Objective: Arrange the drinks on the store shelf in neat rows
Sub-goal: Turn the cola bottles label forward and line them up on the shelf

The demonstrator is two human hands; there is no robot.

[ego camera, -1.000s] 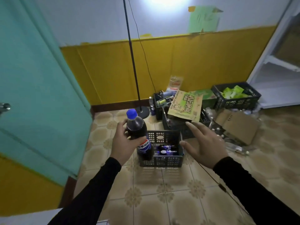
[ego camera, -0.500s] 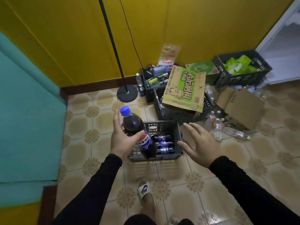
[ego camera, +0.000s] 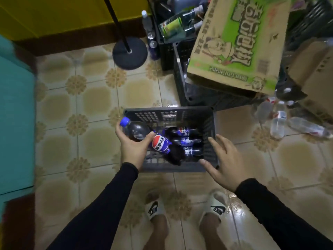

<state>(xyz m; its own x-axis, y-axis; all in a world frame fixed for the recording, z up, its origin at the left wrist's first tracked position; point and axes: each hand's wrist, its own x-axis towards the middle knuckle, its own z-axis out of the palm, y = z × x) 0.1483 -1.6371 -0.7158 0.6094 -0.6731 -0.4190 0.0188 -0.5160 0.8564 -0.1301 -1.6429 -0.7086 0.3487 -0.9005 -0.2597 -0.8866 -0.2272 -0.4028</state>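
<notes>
A dark plastic crate (ego camera: 167, 115) sits on the tiled floor in front of my feet, with several cola bottles (ego camera: 187, 141) lying in it. My left hand (ego camera: 132, 147) grips one cola bottle (ego camera: 160, 142) with a blue cap, tilted over the crate's left side. My right hand (ego camera: 225, 162) hovers with fingers spread just above the crate's right front corner, holding nothing. No store shelf is in view.
Behind the crate stand more dark crates (ego camera: 180, 73) topped by a green-printed cardboard box (ego camera: 237, 42). A lamp stand's round base (ego camera: 129, 53) sits at the back. Clear water bottles (ego camera: 278, 123) lie at the right. A teal door (ego camera: 16, 114) flanks the left.
The view has tilted down from the wall to the floor and my feet. Both hands have come lower over the crate, the cola bottle tipping more toward horizontal.
</notes>
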